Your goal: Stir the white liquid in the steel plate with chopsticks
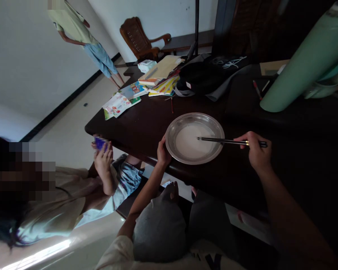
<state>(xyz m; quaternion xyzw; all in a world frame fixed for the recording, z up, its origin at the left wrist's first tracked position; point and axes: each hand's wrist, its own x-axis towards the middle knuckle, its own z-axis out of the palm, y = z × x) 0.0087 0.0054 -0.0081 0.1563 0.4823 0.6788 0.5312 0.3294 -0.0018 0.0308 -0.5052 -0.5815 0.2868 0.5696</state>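
Fingers (252, 139) of right hand (257, 153) closed on chopsticks (228, 141), gripped near their top end; tips lie in the white liquid (188, 146) at the plate's centre; plate (173, 125) sits on the dark surface (146, 123), near its front edge; left hand (162, 152) against the plate's rim, fingers curled there, pinch or mere touch cannot tell; books (157, 80) well beyond the plate. Judgement: stirring step; tips low, strokes short, since the liquid looks shallow and the rim low; left hand should brace the plate against sliding.
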